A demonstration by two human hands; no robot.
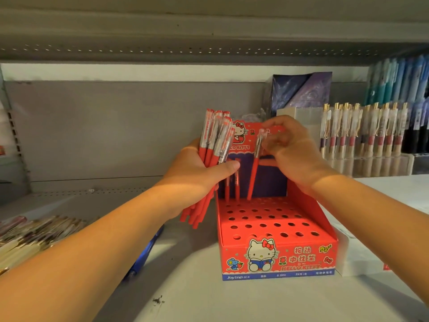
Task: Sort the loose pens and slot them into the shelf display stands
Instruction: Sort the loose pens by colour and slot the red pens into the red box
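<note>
1. Shop shelf [209, 298], grey, with a dim back panel. A red stand [278, 259] sits mid-shelf, and nearly all its rows of holes are unfilled.
2. Our left hand [197, 168] is wrapped round a bundle of red pens [213, 140], thumb across the front. The bundle is upright, just left of the stand, with its lower ends hanging below the fist.
3. Our right hand [294, 149] pinches one red pen [254, 170] near its top between thumb and fingertips. The pen is tilted, lower end at the back row of holes. We cannot tell if the tip is in a hole or only at its edge.
4. Two slotted pens [237, 189] stand in the back row, just left of it.
5. Risk, tilt: if we push down at this angle, the tip may skid off the hole edge or jam.
6. Risk, neighbours: the tilted pen or our left thumb, both close to the slotted pens, could knock them askew.
7. Risk, bundle: one hand holds many slick barrels. If the grip loosens, pens could slide out at the bottom onto the shelf near the blue pen [148, 249] lying there.
8. Risk, mixing: a pile of loose pens [34, 233] lies far left. Dropped red ones could land among them and need re-sorting.
9. Risk, stand: neither hand steadies it, and it looks like light card. A hard push at the back row may shove it backwards.
</note>
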